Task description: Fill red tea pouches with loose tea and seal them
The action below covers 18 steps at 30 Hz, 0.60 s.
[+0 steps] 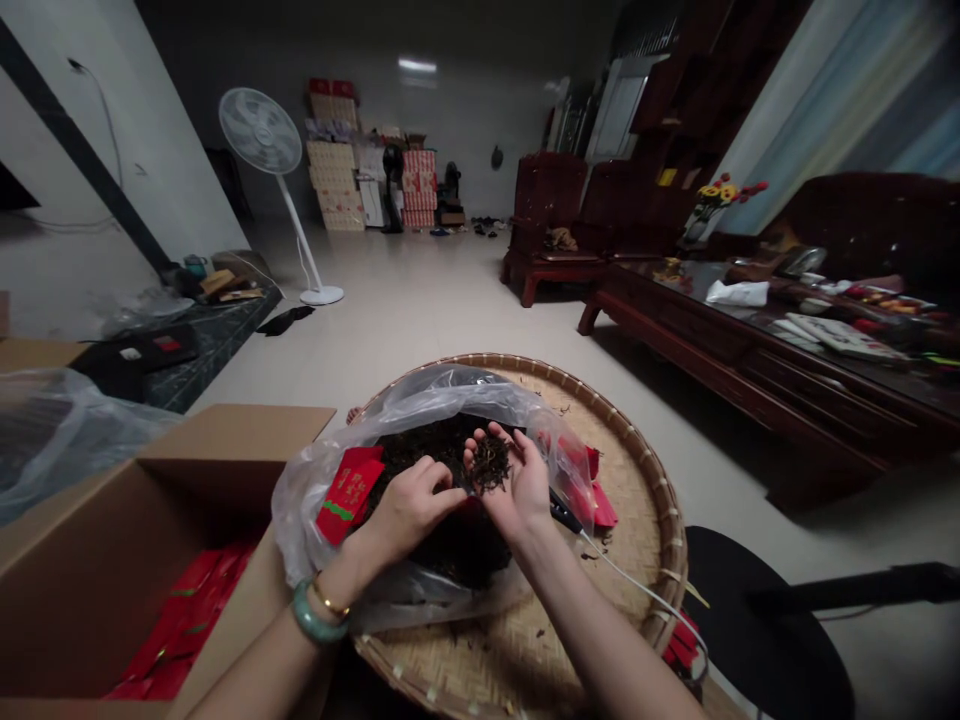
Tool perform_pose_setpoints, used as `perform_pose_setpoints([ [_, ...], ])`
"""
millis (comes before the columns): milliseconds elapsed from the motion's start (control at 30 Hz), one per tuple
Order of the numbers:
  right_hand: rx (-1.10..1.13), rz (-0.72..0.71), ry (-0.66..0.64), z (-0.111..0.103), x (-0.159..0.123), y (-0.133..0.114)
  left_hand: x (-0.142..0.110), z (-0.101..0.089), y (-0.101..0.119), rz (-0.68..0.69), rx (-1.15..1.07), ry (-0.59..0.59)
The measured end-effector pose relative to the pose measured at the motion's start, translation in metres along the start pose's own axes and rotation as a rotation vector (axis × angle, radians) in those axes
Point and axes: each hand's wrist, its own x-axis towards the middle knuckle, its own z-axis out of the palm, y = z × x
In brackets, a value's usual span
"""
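My right hand [529, 495] is cupped palm up around a small heap of dark, twisted dried tea leaves [491, 462]. Close beside it, my left hand [412, 498] has its fingers pinched together; a sliver of dark red shows at the fingertips, but what they hold is unclear. Both hands are above an opened clear plastic bag [296, 505] full of the same dark leaves [420, 437]. Red packets [351, 490] with gold print and a green band lie on the bag's left side, by my left wrist. The bag rests on a round woven bamboo tray [622, 600].
An open cardboard box [240, 428] containing red packets [187, 625] stands left. More red packets [602, 505] and a black device [564, 512] with a white cable lie on the tray's right. Beyond are a black round base [765, 630], a wooden table [712, 350] and a white fan [262, 132].
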Motion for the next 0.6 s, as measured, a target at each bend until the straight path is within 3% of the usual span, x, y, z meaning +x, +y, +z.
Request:
perform_pose_setpoints([
  [100, -0.050, -0.019, -0.036, 0.006, 0.003, 0.005, 0.007, 0.013, 0.003, -0.007, -0.039, -0.001],
  [233, -0.080, -0.022, 0.012, 0.002, 0.012, 0.012, 0.008, 0.022, 0.001, -0.013, -0.126, -0.002],
  [400, -0.117, -0.070, 0.007, -0.006, 0.017, 0.011, 0.007, 0.020, -0.004, -0.024, -0.236, -0.030],
  [600, -0.158, -0.107, -0.039, -0.001, 0.013, 0.007, 0.004, 0.010, -0.005, -0.027, -0.293, -0.090],
])
